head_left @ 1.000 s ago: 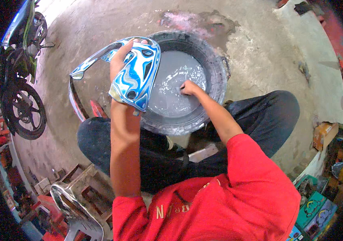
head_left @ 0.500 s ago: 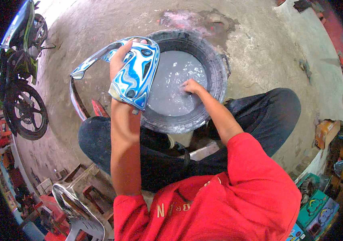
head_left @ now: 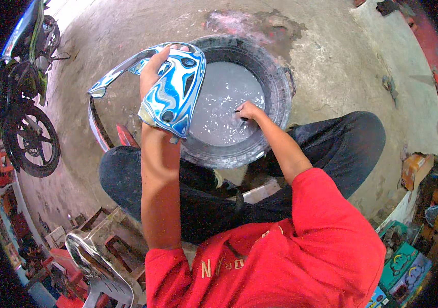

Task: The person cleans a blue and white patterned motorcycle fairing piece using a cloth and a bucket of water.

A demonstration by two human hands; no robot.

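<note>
My left hand [head_left: 151, 76] grips a glossy motorcycle body panel [head_left: 170, 97] with blue, white and silver swirls. The panel is held up over the left rim of a round black tub [head_left: 276, 66], its long curved arm reaching out to the left. Cloudy grey water [head_left: 224, 90] fills the tub's lower part. Just at the water's surface is my right hand [head_left: 251, 111], its fingers closed together. A small dark bit shows at those fingertips; I cannot make out what it is.
Next to my left knee lies another curved trim piece [head_left: 97, 120] with a red part [head_left: 125, 136]. A motorcycle [head_left: 29, 118] stands at the far left. A grey plastic chair [head_left: 88, 256] is at lower left. Boxes [head_left: 403, 262] are stacked at lower right.
My right hand has risen slightly out of the water and moved a little to the right; a dark bit now shows at its fingertips. My left hand still holds the panel, almost unmoved.
</note>
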